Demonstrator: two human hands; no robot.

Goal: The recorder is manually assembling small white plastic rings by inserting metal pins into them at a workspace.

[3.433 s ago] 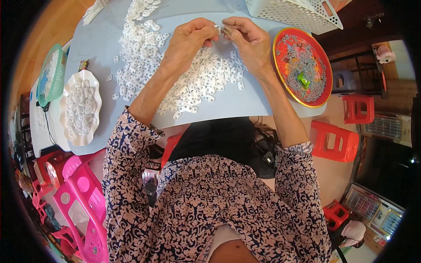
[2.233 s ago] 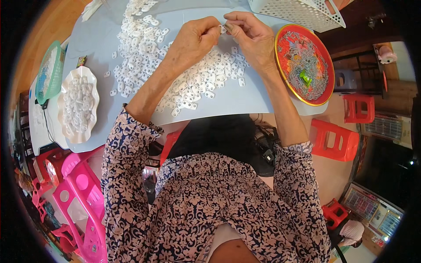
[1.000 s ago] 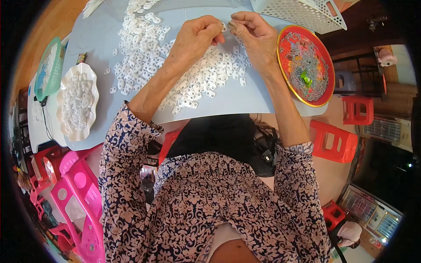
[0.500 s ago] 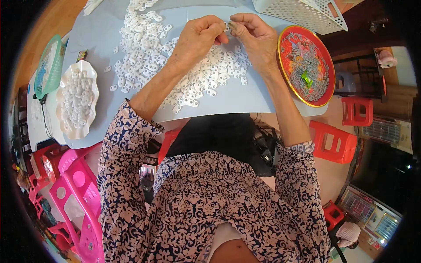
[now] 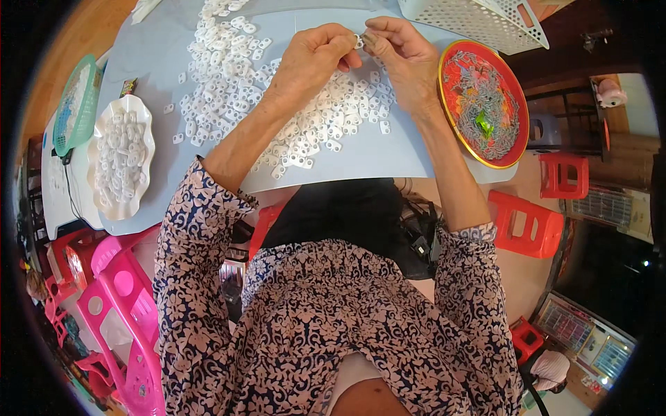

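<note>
My left hand (image 5: 320, 55) pinches a small white plastic piece with holes (image 5: 359, 41) between thumb and fingertips. Thumb and forefinger of my right hand (image 5: 406, 62) close together right beside that piece; whatever they hold is too small and covered to make out. Beneath both hands spreads a heap of similar white two-holed pieces (image 5: 333, 114) on the pale blue table. To the right of my right hand lies a round red tray with a gold rim (image 5: 442, 83), filled with grey screws (image 5: 485, 104) and one bright green bit (image 5: 484, 126).
At the left stand a scalloped white dish (image 5: 103, 187) of finished-looking white pieces and a green basket (image 5: 90, 104). A perforated white basket (image 5: 479, 24) sits at the far right. Red stools (image 5: 527, 225) and a pink chair (image 5: 118, 298) flank the table.
Both hands stay nearly in place, still fingertip to fingertip at the white piece. The right fingers have shifted very slightly; the whole view has moved a little.
</note>
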